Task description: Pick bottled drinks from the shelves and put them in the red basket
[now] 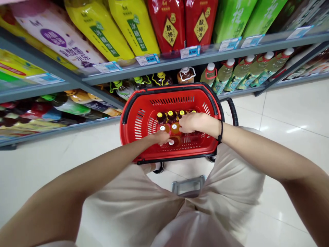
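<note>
Both my hands reach down into a red shopping basket [128, 132] with black handles. Inside, dark bottles with yellow caps [170, 116] stand in a row along the far side. Nearer to me are white-capped bottles of amber drink [175, 128]. My left hand [162, 138] is closed, with its fingers at the near white-capped bottle [174, 141]. My right hand [191, 122] has its fingers curled down beside the amber and yellow-capped bottles. Its own back hides whatever those fingers hold. A dark band circles my right wrist.
A grey shelf [167, 68] with price tags [147, 59] stands beyond the basket. Yellow, red and green drink cartons [169, 27] fill its upper level. Large bottles [226, 75] stand below. My legs straddle the near side, with a grey metal frame [189, 184] on the tiled floor between them.
</note>
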The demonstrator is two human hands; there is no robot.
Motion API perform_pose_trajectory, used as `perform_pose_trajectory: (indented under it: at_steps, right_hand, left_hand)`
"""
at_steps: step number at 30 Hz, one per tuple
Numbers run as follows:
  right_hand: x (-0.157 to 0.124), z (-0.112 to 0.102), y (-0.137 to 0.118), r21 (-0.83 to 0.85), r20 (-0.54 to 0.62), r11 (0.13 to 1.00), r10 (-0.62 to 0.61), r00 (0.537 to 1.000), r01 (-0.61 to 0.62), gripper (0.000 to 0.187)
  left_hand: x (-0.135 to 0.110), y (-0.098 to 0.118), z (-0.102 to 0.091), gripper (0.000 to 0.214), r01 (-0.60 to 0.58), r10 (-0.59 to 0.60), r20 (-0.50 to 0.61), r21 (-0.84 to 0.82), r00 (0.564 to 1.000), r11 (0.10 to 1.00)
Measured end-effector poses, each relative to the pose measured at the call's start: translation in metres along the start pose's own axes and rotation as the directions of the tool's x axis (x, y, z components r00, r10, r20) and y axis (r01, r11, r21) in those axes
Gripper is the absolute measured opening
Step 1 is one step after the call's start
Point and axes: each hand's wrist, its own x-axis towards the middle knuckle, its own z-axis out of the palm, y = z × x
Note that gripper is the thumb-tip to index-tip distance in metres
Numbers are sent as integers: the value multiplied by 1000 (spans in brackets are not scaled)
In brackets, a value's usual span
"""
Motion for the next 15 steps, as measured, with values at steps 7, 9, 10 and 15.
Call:
perform_pose_trajectory:
  at_steps: [7, 9, 10, 15]
  right_hand:
    - [-5, -9, -1, 8, 10, 1000, 0, 1000, -1, 42]
    - [-7, -13, -2, 1, 30, 1000, -2, 1000, 2, 43]
    - [-7, -15, -2, -5, 38, 1000, -2, 999, 2, 44]
    - [-6, -21, -6, -20, 53, 1000, -5, 999, 6, 47]
  left_hand:
    - [-9, 6, -6, 45, -63, 63, -23, 16, 998, 998]
    - [-6, 8, -5, 43, -61, 67, -89, 62, 994, 996]
    - [-4, 8, -4, 42, -65, 74, -118, 78, 990, 995]
    - [3, 6, 0, 39, -97, 104, -185, 48, 977, 994]
